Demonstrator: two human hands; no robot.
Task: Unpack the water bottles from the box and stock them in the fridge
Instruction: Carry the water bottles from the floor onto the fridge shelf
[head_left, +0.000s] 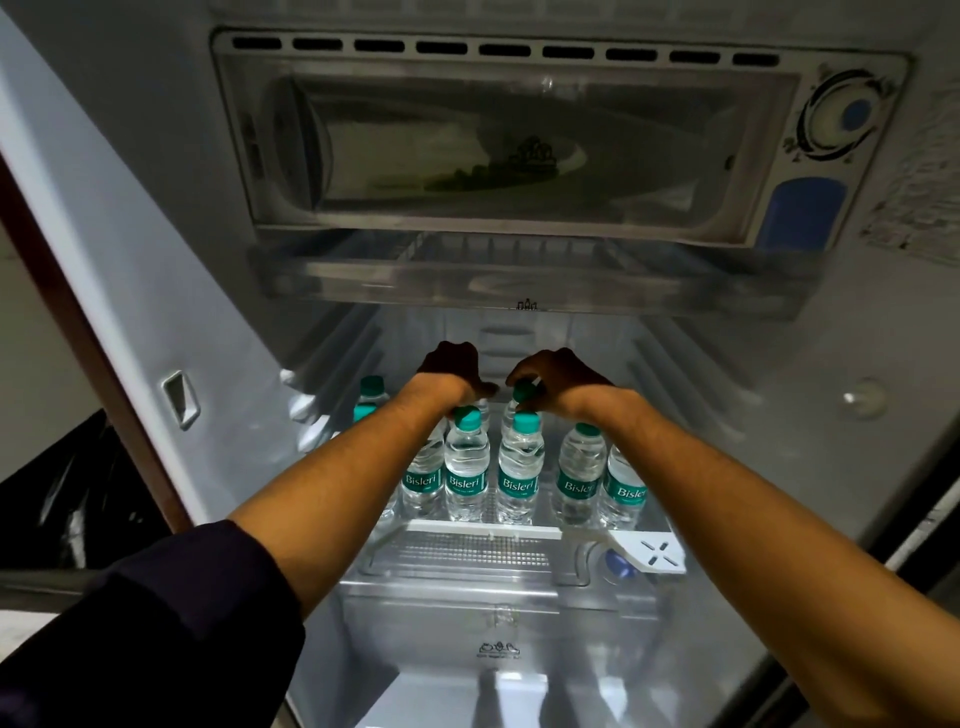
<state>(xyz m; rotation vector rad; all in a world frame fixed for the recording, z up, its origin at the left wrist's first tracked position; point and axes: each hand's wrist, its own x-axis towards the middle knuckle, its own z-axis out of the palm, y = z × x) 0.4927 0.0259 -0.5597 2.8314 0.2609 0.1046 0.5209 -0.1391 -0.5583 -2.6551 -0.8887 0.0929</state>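
Several small clear water bottles (466, 467) with green caps and green labels stand in rows on a clear fridge shelf (483, 530). Both my arms reach deep into the open fridge above them. My left hand (453, 368) curls over the top of a bottle in the back rows; that bottle is mostly hidden under the hand. My right hand (553, 375) pinches the green cap of a back-row bottle (523, 391) between its fingers. The box is out of view.
A chiller tray (519, 280) and freezer compartment door (509, 150) hang above the shelf. A clear crisper cover (498, 629) lies below. The fridge's left inner wall (156, 291) and a white shelf fitting (654, 556) flank the bottles.
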